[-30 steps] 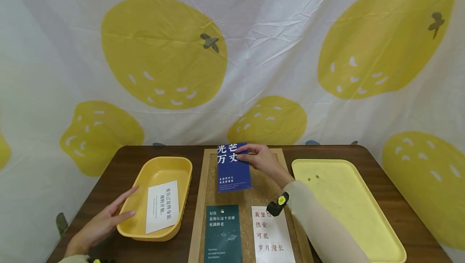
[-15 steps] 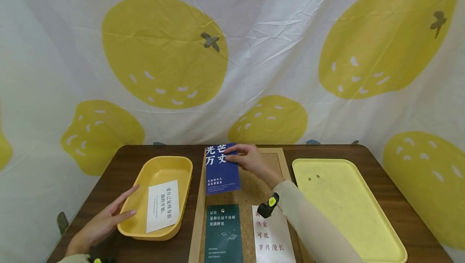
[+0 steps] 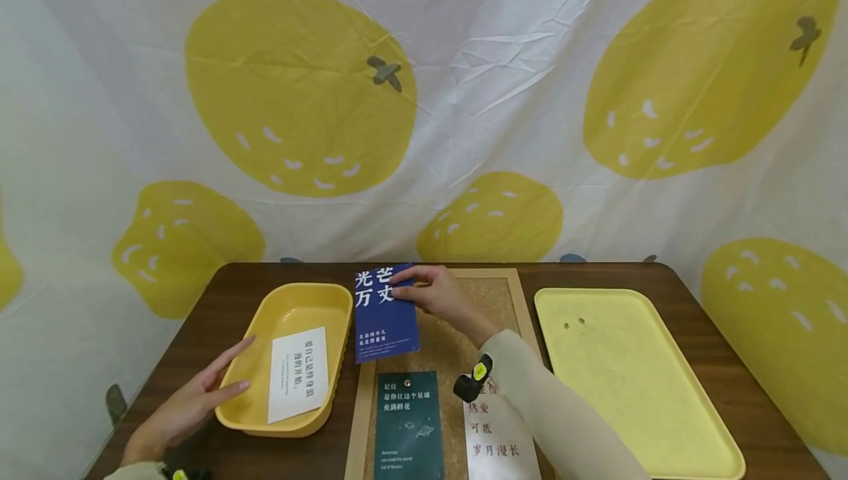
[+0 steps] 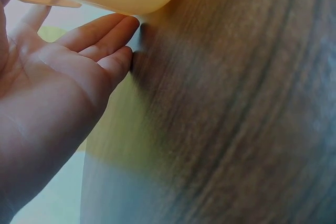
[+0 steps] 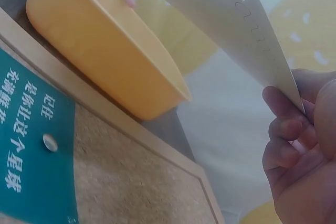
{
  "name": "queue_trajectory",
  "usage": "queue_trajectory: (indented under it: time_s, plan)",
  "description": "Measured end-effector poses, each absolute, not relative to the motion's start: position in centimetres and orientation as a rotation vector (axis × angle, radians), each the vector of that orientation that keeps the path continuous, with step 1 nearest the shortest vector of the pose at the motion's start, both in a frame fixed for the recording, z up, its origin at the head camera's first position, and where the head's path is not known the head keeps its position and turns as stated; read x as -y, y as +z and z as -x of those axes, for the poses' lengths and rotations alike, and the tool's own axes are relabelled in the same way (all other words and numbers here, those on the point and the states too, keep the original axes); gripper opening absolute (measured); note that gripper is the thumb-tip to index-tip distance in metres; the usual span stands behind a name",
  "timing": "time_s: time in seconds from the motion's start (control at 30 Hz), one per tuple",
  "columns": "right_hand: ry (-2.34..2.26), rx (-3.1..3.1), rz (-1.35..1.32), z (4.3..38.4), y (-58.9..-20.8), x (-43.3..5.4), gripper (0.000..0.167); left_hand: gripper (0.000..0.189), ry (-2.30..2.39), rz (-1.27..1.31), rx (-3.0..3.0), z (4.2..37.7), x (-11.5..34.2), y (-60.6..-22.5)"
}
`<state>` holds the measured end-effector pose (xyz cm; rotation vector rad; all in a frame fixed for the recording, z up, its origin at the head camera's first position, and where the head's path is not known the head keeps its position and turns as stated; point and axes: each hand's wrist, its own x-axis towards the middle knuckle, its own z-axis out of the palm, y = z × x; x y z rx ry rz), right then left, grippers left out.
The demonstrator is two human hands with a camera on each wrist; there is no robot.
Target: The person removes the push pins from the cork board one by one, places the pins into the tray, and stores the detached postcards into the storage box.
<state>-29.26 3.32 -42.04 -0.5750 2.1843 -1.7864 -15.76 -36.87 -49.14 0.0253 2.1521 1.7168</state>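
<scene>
Lemon-print fabric [image 3: 503,112] behind; dark wood tabletop [image 3: 218,318] before it. Mid-table, a framed corkboard [image 3: 453,355]. Pale yellow tray [image 3: 649,384] to its right, deeper yellow basin [image 3: 298,311] to its left.

Left hand [image 3: 199,399]: at the basin's rim, fingers loosely spread; can't tell if it bears weight. Right hand [image 3: 440,296]: thumb and fingers pinching the blue card [image 3: 387,333] by its right side, up off the board's far left corner, partly over the gap toward the basin.

To carry it well, I judge: a light, flat pinch at the margin so the sheet doesn't crease; lower edge high enough to clear frame and rim; left hand steadying the basin.

White card [image 3: 298,384] lies in the basin. Green card [image 3: 408,428] on the cork, one round pin [image 3: 407,383] near its top.
</scene>
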Motion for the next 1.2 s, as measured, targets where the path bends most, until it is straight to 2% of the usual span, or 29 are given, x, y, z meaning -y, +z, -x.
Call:
queue_trajectory:
  time_s: [0.33, 1.2]
  plan:
    - [-1.795, -2.162, 0.645, 28.5, -41.9, -1.9, 0.024, 0.080, 1.721, -0.035, -2.155, 15.6, 36.8, -49.0]
    - [-1.666, -2.264, 0.520, 26.6, -42.4, 3.6, 0.016, 0.078, 1.730, -0.076, -2.141, 15.5, 36.7, -49.1]
